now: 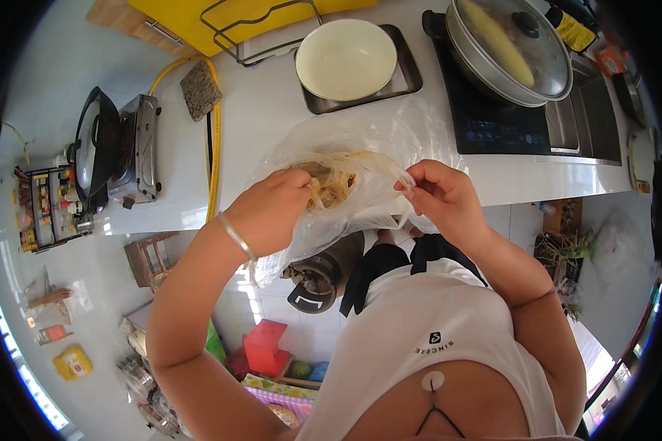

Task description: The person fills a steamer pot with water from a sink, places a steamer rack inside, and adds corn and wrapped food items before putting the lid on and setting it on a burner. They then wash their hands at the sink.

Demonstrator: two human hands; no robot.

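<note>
A large clear plastic bag point(360, 140) lies spread on the white counter's front edge, part of it hanging over. Inside its mouth sits a crumpled, yellow-stained inner bag point(331, 187) with brownish contents that I cannot make out. My left hand point(272, 206), a bangle on its wrist, is closed on the left side of the bag's mouth, its fingertips partly hidden by the plastic. Opposite it, my right hand point(449, 202) pinches the right rim between thumb and fingers, pulling the film taut between both hands.
Behind the bag, a cream bowl point(346, 59) rests on a metal tray point(408, 77). At right a lidded steamer pot point(485, 66) stands on a black induction cooker point(493, 132), beside a sink point(599, 117). A wok point(95, 143) sits on a gas stove point(143, 140) at left. Below stands a dark bin point(346, 257).
</note>
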